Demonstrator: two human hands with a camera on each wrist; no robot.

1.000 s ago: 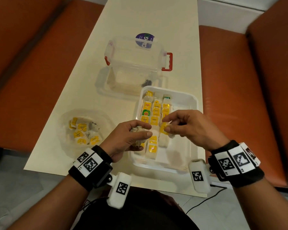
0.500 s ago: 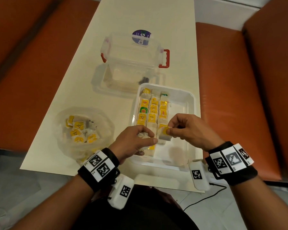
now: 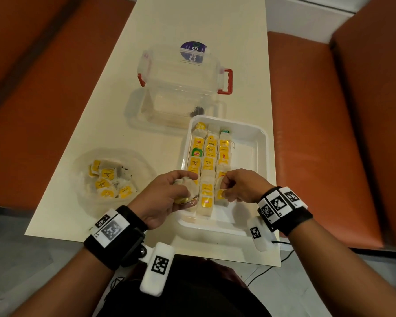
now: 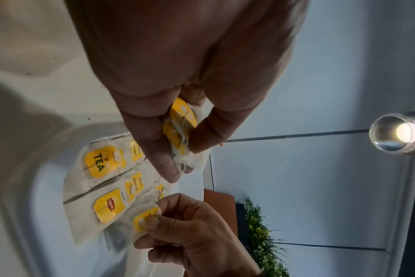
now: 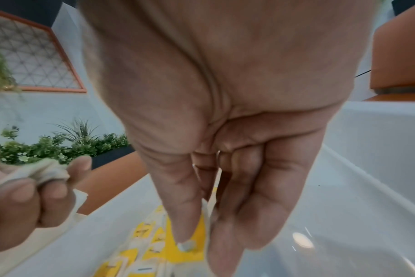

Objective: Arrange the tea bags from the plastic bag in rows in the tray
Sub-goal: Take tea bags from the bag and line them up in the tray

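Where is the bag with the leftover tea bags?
In the head view, the clear plastic bag lies on the cream table, left of the white tray.

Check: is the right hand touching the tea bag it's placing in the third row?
Touching. The left wrist view shows the right hand pinching the yellow tag of the tea bag between thumb and finger, over the tray.

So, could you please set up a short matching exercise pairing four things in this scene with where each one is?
Things:
1. plastic bag
2. clear box
3. white tray
4. bunch of tea bags

Places:
A. in the left hand
B. under both hands, at the table's near edge
C. beyond the tray, farther up the table
D. left of the tray

Pairs: 1-D, 2-C, 3-B, 4-A
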